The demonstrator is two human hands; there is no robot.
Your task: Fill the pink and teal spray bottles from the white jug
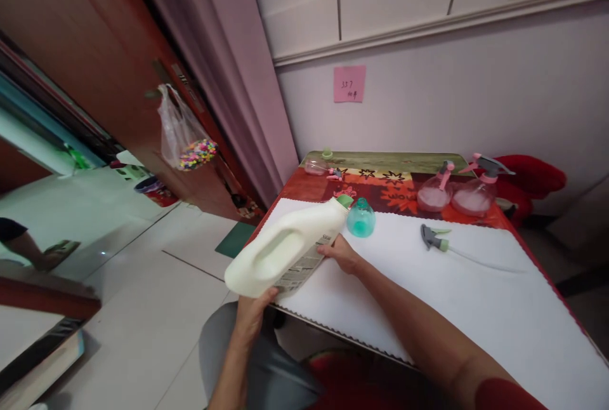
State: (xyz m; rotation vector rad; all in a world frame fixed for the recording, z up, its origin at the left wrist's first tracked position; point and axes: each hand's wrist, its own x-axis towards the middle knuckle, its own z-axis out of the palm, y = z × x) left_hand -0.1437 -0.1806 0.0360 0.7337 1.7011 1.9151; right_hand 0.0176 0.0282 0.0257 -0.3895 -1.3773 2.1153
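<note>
A large pale jug-style bottle with a green cap and a printed label lies tilted across my hands, cap end away from me. My left hand grips its base, with the thumb on the near corner. Further up, my right hand holds its labelled side. Just beyond the cap, a small teal spray bottle body stands upright without a trigger head, some green showing in its bottom. A grey and green trigger sprayer head with its clear tube lies on the white sheet to the right.
Two spray bottles with pinkish liquid, one beside another, stand at the back right. A clear bottle is at the back left. A plastic bag of colourful beads hangs from the door handle. Another person's hand shows at far left.
</note>
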